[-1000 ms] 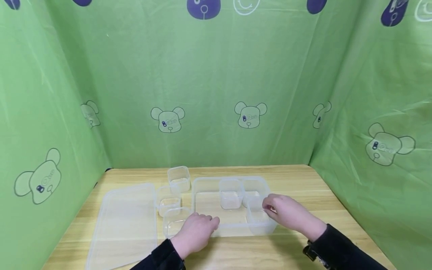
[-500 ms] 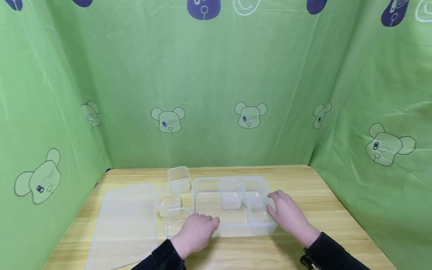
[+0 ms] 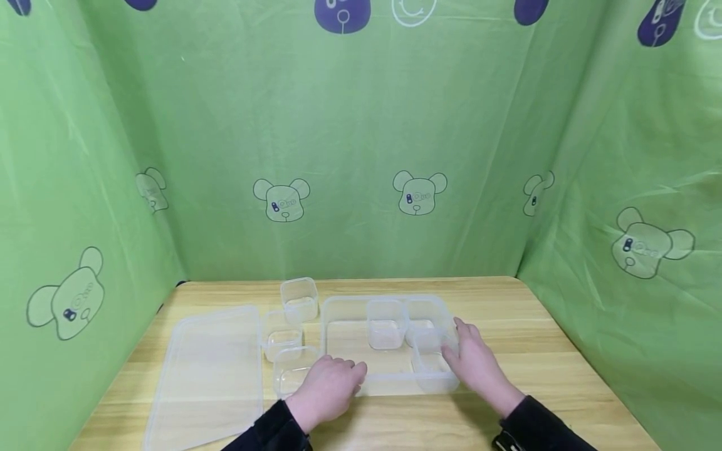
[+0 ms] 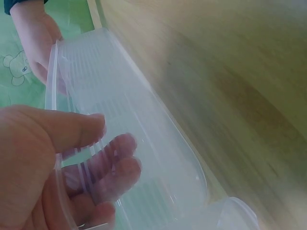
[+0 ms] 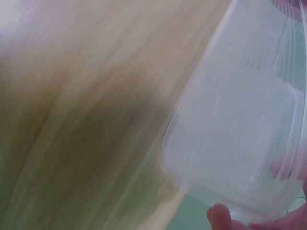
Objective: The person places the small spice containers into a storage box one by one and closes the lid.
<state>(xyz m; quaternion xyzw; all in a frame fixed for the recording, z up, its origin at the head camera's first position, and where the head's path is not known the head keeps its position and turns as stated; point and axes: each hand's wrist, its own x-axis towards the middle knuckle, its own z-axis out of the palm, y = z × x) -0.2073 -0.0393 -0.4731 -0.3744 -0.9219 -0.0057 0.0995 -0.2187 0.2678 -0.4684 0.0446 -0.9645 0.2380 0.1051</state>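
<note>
A large clear plastic food box [image 3: 389,385] sits on the wooden table, with three small clear containers inside at its middle and right end. My left hand [image 3: 327,388] holds the box's front wall near its left corner; the left wrist view shows the thumb outside and the fingers inside, seen through the plastic. At the right end wall, my right hand [image 3: 476,360] grips the box, its thumb inside over the nearest small container [image 3: 431,363] and its fingers outside. In the right wrist view, fingers [image 5: 219,216] show below the box's end.
Left of the box stand three more small containers: a back one [image 3: 299,299], a middle one [image 3: 282,336] and a front one [image 3: 291,378], partly behind my left hand. A flat translucent lid [image 3: 209,369] lies further left. Green printed cloth [image 3: 350,238] surrounds the table.
My right hand has withdrawn from the front right small container, its fingers spreading and shifting to the box's right end. The left hand and the containers have stayed put.
</note>
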